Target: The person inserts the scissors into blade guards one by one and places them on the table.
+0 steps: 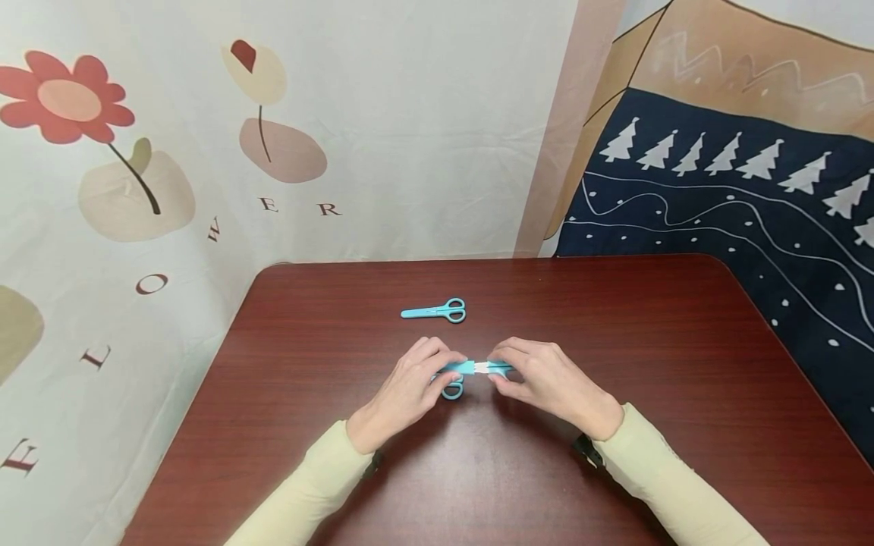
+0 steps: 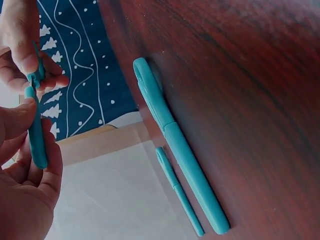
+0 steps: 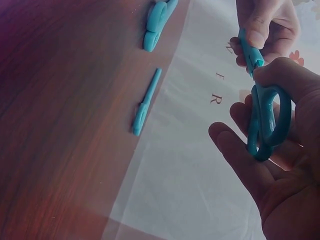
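Between the hands is a pair of turquoise scissors point(image 3: 256, 127), its white blades point(image 1: 481, 368) showing partly out of a turquoise blade cover point(image 2: 36, 137). My left hand point(image 1: 414, 379) pinches the cover between thumb and fingers. By the handle end, my right hand point(image 1: 546, 379) grips the scissors. A second pair of scissors point(image 1: 453, 390) lies on the table under the left hand, mostly hidden in the head view; the left wrist view shows that pair point(image 2: 190, 170) with its blades covered. Farther back lies a third covered pair of scissors point(image 1: 430, 312), handles to the right.
The brown table point(image 1: 328, 296) has a rounded far edge. Behind it hangs a pale cloth point(image 1: 423, 152) with flowers and letters, and a dark blue cloth point(image 1: 683, 205) with white trees at the right.
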`<action>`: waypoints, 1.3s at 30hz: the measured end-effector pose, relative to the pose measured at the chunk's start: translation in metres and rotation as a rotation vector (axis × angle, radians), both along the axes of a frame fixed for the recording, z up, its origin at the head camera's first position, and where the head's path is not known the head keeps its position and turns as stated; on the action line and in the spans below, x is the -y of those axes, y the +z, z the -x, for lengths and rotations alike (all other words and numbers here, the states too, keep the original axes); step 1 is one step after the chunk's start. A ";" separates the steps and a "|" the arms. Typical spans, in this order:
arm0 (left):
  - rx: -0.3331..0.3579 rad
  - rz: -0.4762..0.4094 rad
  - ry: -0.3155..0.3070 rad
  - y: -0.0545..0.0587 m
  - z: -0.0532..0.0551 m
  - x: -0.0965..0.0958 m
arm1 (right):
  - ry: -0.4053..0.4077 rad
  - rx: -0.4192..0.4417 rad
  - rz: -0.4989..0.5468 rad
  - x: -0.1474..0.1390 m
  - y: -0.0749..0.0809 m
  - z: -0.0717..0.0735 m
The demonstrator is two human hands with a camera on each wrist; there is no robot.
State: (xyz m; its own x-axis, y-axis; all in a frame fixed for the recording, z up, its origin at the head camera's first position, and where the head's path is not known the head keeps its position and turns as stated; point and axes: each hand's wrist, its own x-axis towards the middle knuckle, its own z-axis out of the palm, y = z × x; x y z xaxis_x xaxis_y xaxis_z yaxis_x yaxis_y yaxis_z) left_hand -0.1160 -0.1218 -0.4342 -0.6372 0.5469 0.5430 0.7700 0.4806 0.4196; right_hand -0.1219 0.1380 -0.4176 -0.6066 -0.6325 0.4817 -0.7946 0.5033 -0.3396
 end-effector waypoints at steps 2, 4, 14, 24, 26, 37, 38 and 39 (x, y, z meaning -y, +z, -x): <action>0.001 0.003 -0.002 0.001 0.000 0.000 | 0.001 0.000 -0.001 0.000 0.000 0.000; 0.001 0.005 -0.005 0.001 0.000 0.000 | 0.004 -0.006 -0.005 0.001 0.001 0.000; 0.003 -0.006 -0.008 -0.001 0.000 0.001 | 0.023 -0.039 -0.018 0.002 0.001 -0.001; 0.003 -0.029 -0.012 -0.002 0.000 0.001 | 0.031 -0.012 -0.015 0.002 0.001 -0.001; 0.002 -0.032 -0.018 -0.003 0.000 0.002 | 0.032 -0.019 -0.026 0.003 0.002 -0.001; -0.003 -0.047 -0.026 0.001 -0.001 0.003 | 0.039 -0.076 -0.041 0.005 0.005 0.000; -0.017 -0.044 -0.028 0.001 0.000 0.003 | 0.037 -0.077 -0.044 0.005 0.005 0.000; -0.031 -0.041 -0.031 0.001 0.000 0.003 | 0.034 -0.083 -0.047 0.005 0.005 0.000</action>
